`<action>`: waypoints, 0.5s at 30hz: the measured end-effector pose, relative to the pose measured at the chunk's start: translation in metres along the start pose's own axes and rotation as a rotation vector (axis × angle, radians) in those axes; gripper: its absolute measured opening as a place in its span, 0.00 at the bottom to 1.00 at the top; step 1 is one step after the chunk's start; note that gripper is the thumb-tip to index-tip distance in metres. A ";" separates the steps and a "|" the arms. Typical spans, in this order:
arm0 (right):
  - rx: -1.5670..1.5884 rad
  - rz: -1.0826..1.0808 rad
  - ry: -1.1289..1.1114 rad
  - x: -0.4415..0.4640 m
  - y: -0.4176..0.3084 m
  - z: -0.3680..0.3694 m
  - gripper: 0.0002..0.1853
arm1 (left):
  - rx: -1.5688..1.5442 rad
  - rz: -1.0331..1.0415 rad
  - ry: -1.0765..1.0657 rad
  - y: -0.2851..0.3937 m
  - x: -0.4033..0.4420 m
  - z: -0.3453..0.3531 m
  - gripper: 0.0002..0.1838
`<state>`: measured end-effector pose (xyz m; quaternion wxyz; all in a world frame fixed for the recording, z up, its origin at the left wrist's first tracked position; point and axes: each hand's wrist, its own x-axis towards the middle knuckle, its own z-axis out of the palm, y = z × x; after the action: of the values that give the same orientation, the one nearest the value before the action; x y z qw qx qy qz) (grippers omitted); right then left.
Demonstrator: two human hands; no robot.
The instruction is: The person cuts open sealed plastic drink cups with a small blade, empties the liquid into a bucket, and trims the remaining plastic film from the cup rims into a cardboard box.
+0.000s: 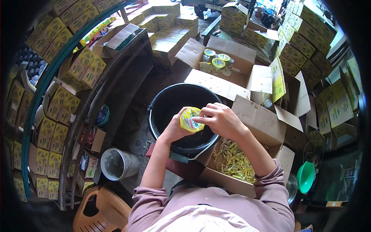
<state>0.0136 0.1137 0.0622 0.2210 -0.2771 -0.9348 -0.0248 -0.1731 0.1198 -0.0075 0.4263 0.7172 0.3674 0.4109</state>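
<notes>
My left hand [173, 127] is closed round a plastic drink cup [191, 120] with a yellow, green and white printed lid, its top tilted up toward me. The thumb and fingers of my right hand [221, 117] are pinched together at the right edge of that lid; whatever lies between the fingertips is too small to make out. Both hands are over a large black bucket [166, 94], whose dark inside shows little. Just right of the bucket, under my right forearm, an open cardboard box [228, 186] holds a heap of yellow-green strips [234, 160].
Ahead stands an open carton [243, 60] with several similar cups [218, 62]. A grey pail [116, 164] and a brown plastic chair [104, 205] are at left. A green bowl [306, 177] is at right. Stacked yellow cartons [52, 135] fill the left shelves.
</notes>
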 end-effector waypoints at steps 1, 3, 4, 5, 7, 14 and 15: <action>0.005 0.001 -0.014 0.001 0.000 0.001 0.16 | 0.026 -0.018 -0.008 0.003 0.000 -0.001 0.31; 0.010 0.005 -0.043 0.001 0.000 0.001 0.17 | 0.014 -0.030 -0.016 0.004 0.000 -0.002 0.31; 0.010 0.006 -0.033 0.001 0.001 0.003 0.18 | 0.007 -0.036 -0.021 0.004 0.000 -0.002 0.31; 0.011 0.008 -0.024 0.000 0.002 0.007 0.20 | -0.004 -0.032 -0.023 0.004 0.000 -0.001 0.31; 0.011 0.007 -0.021 0.000 0.003 0.009 0.22 | -0.023 -0.024 -0.028 0.001 0.000 -0.002 0.31; 0.060 0.018 -0.026 -0.004 0.006 0.011 0.22 | -0.032 -0.030 -0.025 0.002 0.000 -0.002 0.31; 0.063 0.022 -0.023 -0.004 0.006 0.010 0.22 | -0.035 -0.029 -0.027 0.001 0.000 -0.001 0.31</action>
<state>0.0159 0.1184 0.0504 0.2193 -0.2804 -0.9344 0.0103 -0.1741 0.1200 -0.0062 0.4497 0.7097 0.3645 0.4015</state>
